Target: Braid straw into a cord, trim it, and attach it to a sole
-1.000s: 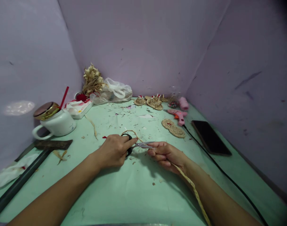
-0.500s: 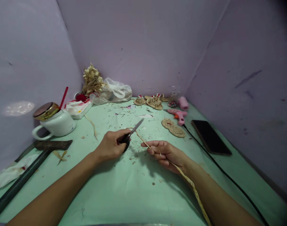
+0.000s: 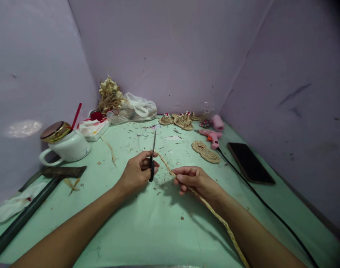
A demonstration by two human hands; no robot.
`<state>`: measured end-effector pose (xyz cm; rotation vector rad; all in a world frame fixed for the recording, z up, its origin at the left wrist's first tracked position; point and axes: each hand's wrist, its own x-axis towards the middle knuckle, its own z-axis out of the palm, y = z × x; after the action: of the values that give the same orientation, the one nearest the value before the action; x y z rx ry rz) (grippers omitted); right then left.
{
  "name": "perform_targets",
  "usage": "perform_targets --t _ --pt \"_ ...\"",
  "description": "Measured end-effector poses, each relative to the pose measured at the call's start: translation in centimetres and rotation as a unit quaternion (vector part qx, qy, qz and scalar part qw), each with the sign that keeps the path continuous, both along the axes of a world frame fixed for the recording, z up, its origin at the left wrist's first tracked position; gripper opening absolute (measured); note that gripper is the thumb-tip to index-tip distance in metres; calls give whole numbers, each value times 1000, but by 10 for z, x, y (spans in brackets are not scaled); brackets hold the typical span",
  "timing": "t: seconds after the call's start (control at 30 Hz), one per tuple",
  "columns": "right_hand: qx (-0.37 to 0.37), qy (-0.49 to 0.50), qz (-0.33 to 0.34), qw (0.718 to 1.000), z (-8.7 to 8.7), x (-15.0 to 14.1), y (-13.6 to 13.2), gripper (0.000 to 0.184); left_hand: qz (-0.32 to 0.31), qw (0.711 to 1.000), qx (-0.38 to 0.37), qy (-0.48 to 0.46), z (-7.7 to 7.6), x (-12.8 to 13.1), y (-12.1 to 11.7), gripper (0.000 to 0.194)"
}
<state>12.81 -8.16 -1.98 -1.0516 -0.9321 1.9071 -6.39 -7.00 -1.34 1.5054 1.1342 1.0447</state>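
Note:
My left hand [image 3: 138,169] is closed on a pair of scissors [image 3: 152,163] with black handles, the narrow blades pointing up and away from me. The thin end of a straw-coloured braided cord [image 3: 214,212] reaches the fingertips of that same hand. From there the cord slants down to my right hand [image 3: 196,180], which pinches it between thumb and fingers. Beyond the hand the cord runs along my right forearm to the bottom edge of the view. A short gap separates the two hands above the green tabletop.
A flat coiled figure-eight piece [image 3: 205,151] lies beyond my right hand, near a pink glue gun [image 3: 210,137] and a phone [image 3: 250,163]. On the left are a white mug [image 3: 71,147] and a hammer [image 3: 64,172]. A plastic bag [image 3: 140,106] rests at the back.
The scissors have swung from lying across the cord beside my right fingers to pointing upright in my left hand. My right thumb has come down onto the cord.

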Motion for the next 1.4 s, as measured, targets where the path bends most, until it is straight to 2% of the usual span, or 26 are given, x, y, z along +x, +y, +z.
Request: perform_targets --t 0.2,0.3,0.33,0.43,0.5,0.57,0.63,0.73,0.83,0.97,1.13,1.23,1.4 --pt "-10 -1 14 1000 0 -1 -1 27 51 995 -28 -76 6 0 2 40" --pt "-7 -10 0 1000 0 -4 -1 26 64 997 -7 -39 7 -2 1 36" --pt "-1 -12 -26 1000 0 -5 -1 26 70 997 14 -14 7 -3 0 35" --pt "65 -44 -161 984 -1 -6 1 23 88 992 81 43 3 -4 -2 33" --pt "102 -57 -202 972 -2 -6 2 22 89 990 95 48 1 -3 -2 32" --pt "88 -40 -159 982 -2 -6 2 22 87 993 81 29 0 -2 -2 32" --pt "38 -15 -95 995 -2 -6 1 23 89 995 45 -11 0 0 -1 35" --pt "-5 -13 -61 998 -3 -6 0 25 95 993 -11 -74 4 0 1 42" --pt "1 -20 -46 999 -4 -7 0 25 102 985 -46 -128 8 -1 3 45" --pt "-1 -40 8 999 -6 -11 -4 25 115 971 -89 -192 7 -2 7 45" --pt "-20 -46 89 995 -7 -13 -9 26 157 961 -86 -212 3 0 10 47" --pt "-23 -30 97 995 -8 -16 -11 30 165 960 -82 -212 3 3 8 46" --pt "4 -24 66 998 -10 -28 -12 31 148 963 -96 -204 3 11 2 44"
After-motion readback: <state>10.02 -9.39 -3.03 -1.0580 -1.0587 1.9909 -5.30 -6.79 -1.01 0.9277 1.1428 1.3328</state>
